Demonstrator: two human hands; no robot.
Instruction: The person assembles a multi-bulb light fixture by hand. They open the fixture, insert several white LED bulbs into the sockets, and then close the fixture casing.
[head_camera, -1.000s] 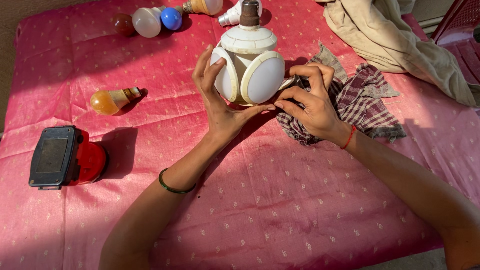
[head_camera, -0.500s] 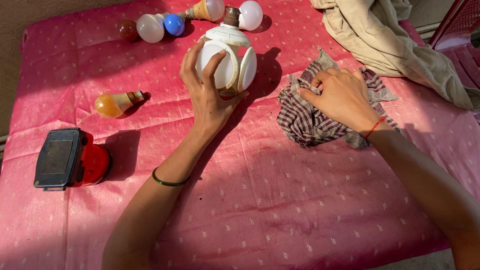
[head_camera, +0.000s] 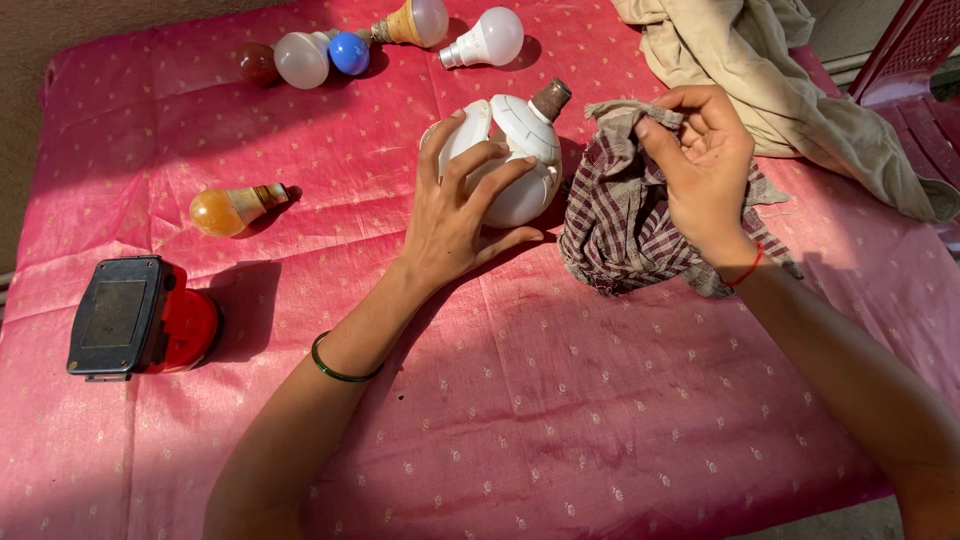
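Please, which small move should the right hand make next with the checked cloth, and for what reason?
Probably bring the checked cloth left onto the white folding lamp. The right hand has it lifted and bunched right beside the lamp, while the left hand grips the lamp on the pink cover.

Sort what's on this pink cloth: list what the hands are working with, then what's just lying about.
In hand:
left hand on the white folding lamp
right hand lifting the checked rag

Lying about:
amber bulb
row of bulbs
white bulb
red and black lantern
beige cloth
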